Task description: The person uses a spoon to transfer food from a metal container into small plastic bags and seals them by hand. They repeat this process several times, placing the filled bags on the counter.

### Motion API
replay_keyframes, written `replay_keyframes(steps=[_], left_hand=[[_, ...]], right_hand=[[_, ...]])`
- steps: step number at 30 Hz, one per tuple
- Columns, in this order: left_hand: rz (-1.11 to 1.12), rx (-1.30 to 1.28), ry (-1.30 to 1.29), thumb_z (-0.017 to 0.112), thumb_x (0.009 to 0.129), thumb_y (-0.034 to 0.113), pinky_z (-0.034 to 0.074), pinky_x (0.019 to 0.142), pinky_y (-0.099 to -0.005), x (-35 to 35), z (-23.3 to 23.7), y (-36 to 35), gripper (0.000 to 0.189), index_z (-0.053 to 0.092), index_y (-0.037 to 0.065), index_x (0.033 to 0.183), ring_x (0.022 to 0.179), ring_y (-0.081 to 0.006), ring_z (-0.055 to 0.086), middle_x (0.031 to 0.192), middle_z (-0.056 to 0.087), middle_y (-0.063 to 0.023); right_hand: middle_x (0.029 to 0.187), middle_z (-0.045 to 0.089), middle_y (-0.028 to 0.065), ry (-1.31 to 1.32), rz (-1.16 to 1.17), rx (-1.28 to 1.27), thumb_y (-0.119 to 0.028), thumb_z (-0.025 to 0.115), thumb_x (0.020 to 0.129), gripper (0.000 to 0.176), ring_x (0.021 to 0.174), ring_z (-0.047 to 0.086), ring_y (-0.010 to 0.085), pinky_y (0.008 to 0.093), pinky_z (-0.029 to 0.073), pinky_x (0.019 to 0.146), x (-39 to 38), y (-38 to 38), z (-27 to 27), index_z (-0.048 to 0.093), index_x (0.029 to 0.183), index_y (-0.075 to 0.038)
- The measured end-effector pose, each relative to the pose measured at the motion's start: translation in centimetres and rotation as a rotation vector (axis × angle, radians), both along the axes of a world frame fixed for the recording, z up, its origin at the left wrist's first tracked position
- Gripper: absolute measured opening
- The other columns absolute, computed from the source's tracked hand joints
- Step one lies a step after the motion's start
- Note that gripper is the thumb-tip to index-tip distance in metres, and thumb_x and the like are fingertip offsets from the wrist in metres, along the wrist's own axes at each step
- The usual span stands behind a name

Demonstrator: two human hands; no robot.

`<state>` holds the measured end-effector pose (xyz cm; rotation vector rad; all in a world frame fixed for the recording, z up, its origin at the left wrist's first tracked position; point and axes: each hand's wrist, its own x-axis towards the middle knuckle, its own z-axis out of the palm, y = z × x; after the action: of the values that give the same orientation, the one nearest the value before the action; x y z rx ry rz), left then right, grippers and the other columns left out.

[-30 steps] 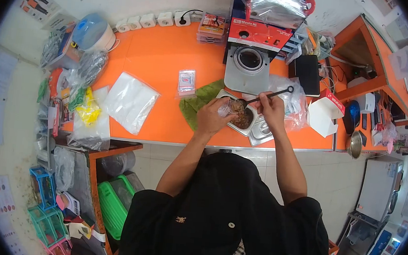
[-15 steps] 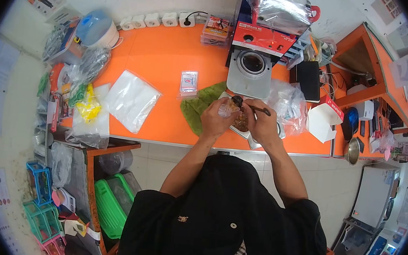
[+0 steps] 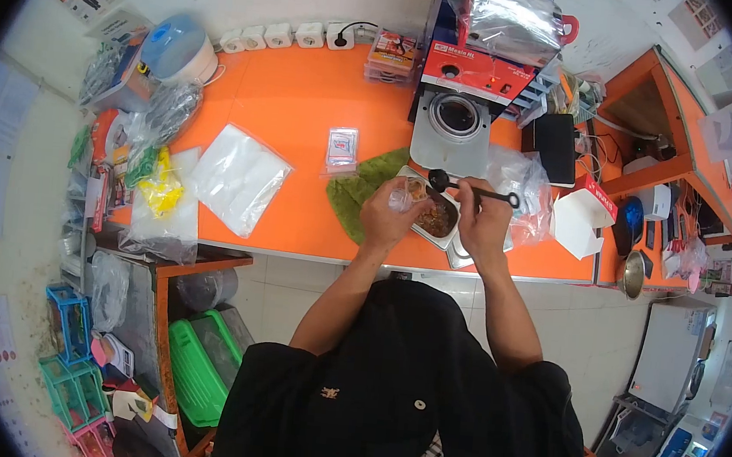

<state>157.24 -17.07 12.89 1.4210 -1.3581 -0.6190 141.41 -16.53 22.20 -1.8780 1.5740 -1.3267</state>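
Closed fingers of my left hand (image 3: 384, 217) hold a small clear plastic cup (image 3: 400, 199) beside the tray's left rim. My right hand (image 3: 481, 221) grips a black spoon (image 3: 498, 196), its dark bowl hanging over the tray's upper end and its handle pointing right. Between the two hands lies a metal tray (image 3: 412, 172) with brown, crumbly food (image 3: 438, 220) in it; my fingers hide part of it. Another metal tray or lid (image 3: 461, 259) shows under my right wrist. A crumpled green cloth (image 3: 353, 194) lies left of my left hand.
Behind the tray stands a sealing machine (image 3: 452, 140) with a red panel. Plastic packaging (image 3: 510, 176) and an open white-and-red box (image 3: 577, 221) lie to the right. Leftward are a small packet (image 3: 342, 148) and a stack of clear bags (image 3: 238, 180). The orange table's front edge (image 3: 294, 255) runs before me.
The black spoon has moved right, away from the cup, and its handle now points further right. My right hand has turned with it. My left hand still holds the cup.
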Motion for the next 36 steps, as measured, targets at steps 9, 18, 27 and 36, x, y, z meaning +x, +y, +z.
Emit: replay_keyframes(steps=[9, 18, 27, 36], left_hand=[[-0.057, -0.056, -0.024, 0.096, 0.063, 0.028, 0.058, 0.075, -0.0314, 0.8, -1.4, 0.4, 0.060, 0.069, 0.002, 0.110, 0.086, -0.0180, 0.072, 0.096, 0.075, -0.0117], [-0.021, -0.072, 0.034, 0.095, 0.064, 0.025, 0.057, 0.076, -0.0340, 1.5, -1.4, 1.4, 0.057, 0.068, 0.003, 0.109, 0.086, -0.0234, 0.072, 0.098, 0.073, -0.0124], [-0.268, -0.047, 0.302, 0.082, 0.082, 0.012, 0.055, 0.065, -0.0279, 3.0, 2.4, 1.3, 0.028, 0.070, 0.002, 0.105, 0.076, -0.0138, 0.068, 0.091, 0.072, -0.0062], [-0.299, 0.295, 0.659, 0.073, 0.094, 0.021, 0.042, 0.044, -0.0210, 4.6, 4.0, 2.4, 0.022, 0.067, 0.001, 0.102, 0.050, -0.0036, 0.053, 0.069, 0.060, 0.0024]], right_hand=[[0.067, 0.066, 0.0080, -0.290, -0.163, 0.207, -0.020, 0.062, 0.100, 0.024, 0.057, 0.061, 0.0123, 0.0291, 0.047, 0.052, -1.8, -0.4, -8.1, 0.067, 0.093, 0.003], [0.079, 0.058, 0.0115, 0.157, -0.178, 0.207, -0.015, 0.076, 0.084, 0.017, 0.072, 0.059, 0.0316, 0.0417, 0.046, 0.063, 0.4, 1.3, -4.5, 0.067, 0.092, -0.003], [0.106, 0.055, 0.0098, 0.157, 0.067, -0.163, 0.001, 0.072, 0.080, 0.019, 0.099, 0.053, 0.0298, 0.0415, 0.041, 0.087, 1.9, 1.6, -4.7, 0.070, 0.096, -0.008], [0.095, 0.060, 0.0034, -0.497, 0.249, 0.173, 0.000, 0.060, 0.097, 0.041, 0.081, 0.057, 0.0053, 0.0175, 0.046, 0.059, 2.4, 1.8, -4.1, 0.043, 0.134, -0.006]])
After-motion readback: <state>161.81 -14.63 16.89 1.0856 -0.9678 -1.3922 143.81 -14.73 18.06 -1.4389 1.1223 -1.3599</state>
